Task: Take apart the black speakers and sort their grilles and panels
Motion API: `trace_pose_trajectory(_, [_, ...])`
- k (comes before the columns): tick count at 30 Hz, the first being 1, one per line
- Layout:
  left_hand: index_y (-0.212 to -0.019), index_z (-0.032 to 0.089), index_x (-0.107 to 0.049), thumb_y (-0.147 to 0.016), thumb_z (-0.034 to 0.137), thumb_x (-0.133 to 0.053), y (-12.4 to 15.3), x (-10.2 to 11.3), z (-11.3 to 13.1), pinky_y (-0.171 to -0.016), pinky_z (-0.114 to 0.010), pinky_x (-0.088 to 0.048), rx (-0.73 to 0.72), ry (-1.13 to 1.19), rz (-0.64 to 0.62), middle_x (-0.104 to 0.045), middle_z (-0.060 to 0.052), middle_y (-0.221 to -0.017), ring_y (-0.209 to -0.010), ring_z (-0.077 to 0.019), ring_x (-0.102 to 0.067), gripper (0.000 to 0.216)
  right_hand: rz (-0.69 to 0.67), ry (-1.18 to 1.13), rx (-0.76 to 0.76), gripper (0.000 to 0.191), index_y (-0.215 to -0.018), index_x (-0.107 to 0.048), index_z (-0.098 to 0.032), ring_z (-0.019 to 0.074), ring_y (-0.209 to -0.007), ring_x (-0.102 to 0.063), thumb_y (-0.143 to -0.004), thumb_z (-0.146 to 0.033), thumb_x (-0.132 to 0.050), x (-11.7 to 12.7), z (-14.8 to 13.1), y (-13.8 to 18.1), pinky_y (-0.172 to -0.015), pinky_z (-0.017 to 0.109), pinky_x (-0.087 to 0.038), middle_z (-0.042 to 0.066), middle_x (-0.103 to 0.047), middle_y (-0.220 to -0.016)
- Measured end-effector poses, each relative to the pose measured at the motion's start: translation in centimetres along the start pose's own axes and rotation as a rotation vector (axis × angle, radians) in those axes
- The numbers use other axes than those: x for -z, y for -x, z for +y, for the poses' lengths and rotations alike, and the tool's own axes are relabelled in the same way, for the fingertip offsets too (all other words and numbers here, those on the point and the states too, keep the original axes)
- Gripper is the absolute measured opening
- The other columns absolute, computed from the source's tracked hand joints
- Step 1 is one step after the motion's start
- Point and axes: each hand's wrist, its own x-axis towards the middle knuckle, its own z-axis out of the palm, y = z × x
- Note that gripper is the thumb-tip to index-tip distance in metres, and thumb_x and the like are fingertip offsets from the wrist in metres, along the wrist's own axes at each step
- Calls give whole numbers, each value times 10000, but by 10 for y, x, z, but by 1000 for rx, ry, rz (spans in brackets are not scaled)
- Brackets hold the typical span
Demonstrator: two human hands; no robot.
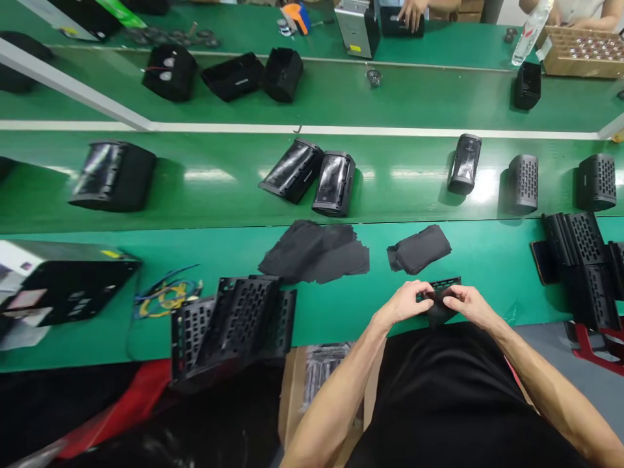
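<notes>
My left hand [407,302] and my right hand [470,304] both grip one black perforated grille panel [441,290] at the near edge of the green bench, fingers curled over its ends. A piece of black cloth seems to lie under the panel, partly hidden by my hands. Just beyond the hands lies a folded stack of black cloth [420,249]. A looser spread of black cloth sheets [316,252] lies further left.
A pile of black grille panels [234,322] leans at the near left, another stack [580,260] at the right. Black speaker bodies [312,175] sit on the green conveyor belt [219,188]. Coloured wires [166,296] lie left. Other people's hands [412,12] work across the far bench.
</notes>
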Motion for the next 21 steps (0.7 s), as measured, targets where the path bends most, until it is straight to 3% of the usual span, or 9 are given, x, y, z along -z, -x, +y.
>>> trace_pose_trajectory(4, [-908,249,-755,-884,329,-676,4,-7,-19,-753,-311,-484,187,-158,150,-750,-10,-834,-780,-219,-676,116,267,188,-107,420,-890,-753,-188,205,-699,-604,-796,-586,-659,12,34,-7,-681,308,-473,18,-700,-744])
trace_pose_trajectory(8, [-952,262,-744,-900,280,-702,1,-31,-37,-898,-388,-498,189,-318,280,-734,-68,-904,-925,-285,-673,69,389,353,-174,244,-733,-662,-244,195,-605,-520,-756,-485,-696,18,60,-18,-636,304,-416,-20,-580,-599])
trace_pose_trajectory(11, [-1200,250,-701,-940,297,-667,0,-47,-49,-1001,-436,-498,173,-367,446,-703,-126,-1129,-1116,-322,-623,266,468,441,-175,174,-845,-671,-262,222,-734,-592,-759,-399,-736,21,66,-22,-700,315,-444,16,-668,-779])
trace_pose_trajectory(14, [-1326,236,-652,-922,317,-674,2,-54,-60,-1007,-451,-511,222,-323,605,-652,-137,-1211,-1164,-331,-585,413,552,543,-131,374,-1158,-676,-256,262,-951,-638,-811,-390,-717,26,62,-25,-815,352,-502,74,-679,-1086])
trace_pose_trajectory(17, [-1139,251,-731,-880,348,-705,1,-51,-67,-1008,-456,-498,267,-107,618,-653,-120,-1146,-1147,-327,-566,277,533,595,-96,415,-1245,-661,-233,270,-1017,-635,-843,-334,-685,33,55,-33,-906,389,-513,99,-634,-1165])
trace_pose_trajectory(19, [-963,247,-738,-870,380,-709,-1,-46,-67,-996,-450,-492,264,3,605,-665,-112,-1077,-1112,-318,-570,165,490,570,-86,266,-1093,-697,-226,256,-988,-635,-837,-295,-678,38,49,-38,-927,386,-503,87,-637,-1109])
trace_pose_trajectory(21, [-878,234,-709,-871,438,-702,-3,-40,-64,-932,-424,-512,255,75,575,-676,-89,-971,-1011,-290,-602,203,457,529,-76,134,-939,-683,-226,233,-919,-634,-824,-294,-677,44,43,-42,-903,370,-503,53,-652,-992])
